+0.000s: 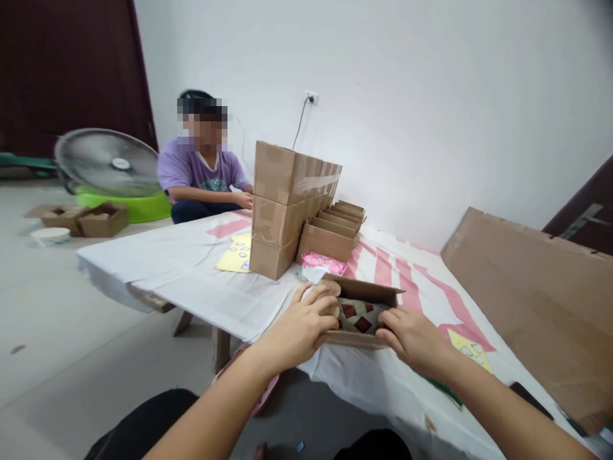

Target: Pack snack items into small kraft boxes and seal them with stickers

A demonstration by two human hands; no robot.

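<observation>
A small open cardboard box [357, 340] sits at the near edge of the cloth-covered table, with its back flap raised. Inside it lies a pale item with brown diamond shapes [361, 314]; its kind I cannot make out. My left hand [311, 319] curls its fingers over the box's left end, by a side flap. At the opposite end, my right hand [407, 333] has its fingers bent over the edge, the tips partly hidden inside the box. Just behind the box is a pink-and-white packet [325, 263].
Closed boxes [275, 220] form a tall stack beyond, beside a row of open boxes [328, 239]. A large cardboard sheet [531, 306] leans at right. Across the table [191, 268] sits a person in purple [205, 172], near a fan [112, 163] and floor boxes [103, 220].
</observation>
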